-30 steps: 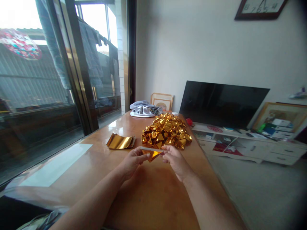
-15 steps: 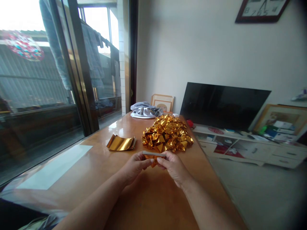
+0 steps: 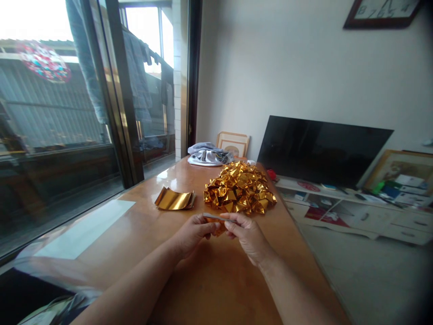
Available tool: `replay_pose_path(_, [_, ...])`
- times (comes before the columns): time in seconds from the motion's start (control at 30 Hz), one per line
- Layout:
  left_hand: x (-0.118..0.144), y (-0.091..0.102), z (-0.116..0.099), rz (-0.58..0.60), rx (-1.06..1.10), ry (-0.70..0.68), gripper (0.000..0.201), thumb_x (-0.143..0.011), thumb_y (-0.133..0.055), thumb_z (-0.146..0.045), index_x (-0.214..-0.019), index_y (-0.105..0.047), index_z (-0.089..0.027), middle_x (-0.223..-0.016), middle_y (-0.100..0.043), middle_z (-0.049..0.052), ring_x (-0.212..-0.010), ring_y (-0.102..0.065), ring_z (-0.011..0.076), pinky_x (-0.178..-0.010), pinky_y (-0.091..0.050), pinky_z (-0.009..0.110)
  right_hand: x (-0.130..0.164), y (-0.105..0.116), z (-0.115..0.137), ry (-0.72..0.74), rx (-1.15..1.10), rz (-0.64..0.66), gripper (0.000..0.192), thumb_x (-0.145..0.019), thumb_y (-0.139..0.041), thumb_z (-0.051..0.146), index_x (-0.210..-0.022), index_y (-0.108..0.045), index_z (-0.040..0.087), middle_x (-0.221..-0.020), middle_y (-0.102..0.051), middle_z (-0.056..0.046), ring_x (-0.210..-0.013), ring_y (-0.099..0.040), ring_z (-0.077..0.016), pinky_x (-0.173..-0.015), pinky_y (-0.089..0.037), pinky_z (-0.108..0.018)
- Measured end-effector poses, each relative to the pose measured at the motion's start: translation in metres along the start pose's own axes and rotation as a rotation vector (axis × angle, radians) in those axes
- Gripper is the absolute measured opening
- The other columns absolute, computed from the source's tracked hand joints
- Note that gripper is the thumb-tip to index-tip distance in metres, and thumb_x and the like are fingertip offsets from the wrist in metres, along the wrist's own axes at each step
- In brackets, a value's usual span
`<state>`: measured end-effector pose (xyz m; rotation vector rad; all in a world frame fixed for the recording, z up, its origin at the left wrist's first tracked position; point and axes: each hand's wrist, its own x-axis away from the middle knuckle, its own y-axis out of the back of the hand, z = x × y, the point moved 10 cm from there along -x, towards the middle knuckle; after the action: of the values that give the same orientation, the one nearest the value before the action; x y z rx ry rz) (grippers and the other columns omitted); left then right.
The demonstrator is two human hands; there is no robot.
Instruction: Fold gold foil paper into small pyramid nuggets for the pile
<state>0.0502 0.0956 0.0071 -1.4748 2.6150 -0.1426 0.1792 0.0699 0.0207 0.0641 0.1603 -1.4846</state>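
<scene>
From my remote seat I watch the left hand [image 3: 191,234] pinch one end of a small foil piece [image 3: 221,229], its thumb and fingers closed on it. The right hand [image 3: 250,237] grips the other end just as tightly, thumb laid over the near side. Between them I see the piece held over the desk [image 3: 216,284], nearer to me than the heap. Its upper edge shows as a straight, flat grey strip; below that the foil is shiny orange-gold and bent, though the fingers hide much of its shape.

Just beyond the hands I have a pile of folded gold foil pieces [image 3: 240,189], crisp, angular and mirror-bright, many with pointed corners. To its left lies a stack of gold foil sheets [image 3: 174,200], smooth and gently curved. The desk is glossy brown, and a pale rectangle [image 3: 86,230] lies on its left side.
</scene>
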Motion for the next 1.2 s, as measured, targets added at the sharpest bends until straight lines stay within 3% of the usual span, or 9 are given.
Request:
replay_pose_path(0.37, [-0.001, 0.003, 0.008, -0.021, 0.166, 0.066, 0.016, -0.075, -0.077, -0.026, -0.085, -0.072, -0.014, -0.079, -0.068, 0.005, -0.067, -0.058, 0.0129, -0.061, -0.039, 0.025, 0.002, -0.003, 0.006, 0.029, 0.055, 0.046, 0.026, -0.083, -0.066, 0.035, -0.102, -0.079, 0.023, -0.087, -0.073, -0.004, -0.071, -0.059, -0.0148, -0.071, -0.048, -0.031])
replay_pose_path(0.63, [-0.001, 0.001, 0.007, -0.010, 0.188, 0.069, 0.016, -0.081, -0.067, -0.028, -0.083, -0.072, -0.013, -0.075, -0.065, 0.005, -0.065, -0.058, 0.0143, -0.063, -0.043, 0.028, 0.001, 0.004, 0.006, 0.027, 0.076, -0.005, 0.027, -0.081, -0.067, 0.036, -0.102, -0.079, 0.024, -0.088, -0.074, -0.004, -0.071, -0.062, -0.0160, -0.074, -0.049, -0.033])
replay_pose_path(1.07, [-0.005, -0.004, 0.016, 0.079, 0.288, 0.099, 0.033, -0.090, -0.050, -0.038, -0.097, -0.071, -0.013, -0.089, -0.070, 0.011, -0.073, -0.062, 0.0179, -0.066, -0.045, 0.030, 0.001, 0.007, 0.011, 0.092, 0.169, -0.030, 0.024, -0.083, -0.063, 0.030, -0.099, -0.080, 0.024, -0.095, -0.071, -0.003, -0.073, -0.062, -0.0153, -0.072, -0.051, -0.031])
replay_pose_path(1.2, [-0.004, -0.001, 0.013, 0.031, 0.269, 0.088, 0.040, -0.092, -0.055, -0.052, -0.098, -0.070, -0.016, -0.085, -0.069, 0.008, -0.070, -0.060, 0.0162, -0.064, -0.044, 0.028, 0.000, 0.005, 0.012, 0.122, 0.186, -0.012, 0.025, -0.085, -0.062, 0.031, -0.101, -0.080, 0.025, -0.096, -0.069, -0.004, -0.075, -0.062, -0.0154, -0.072, -0.052, -0.031])
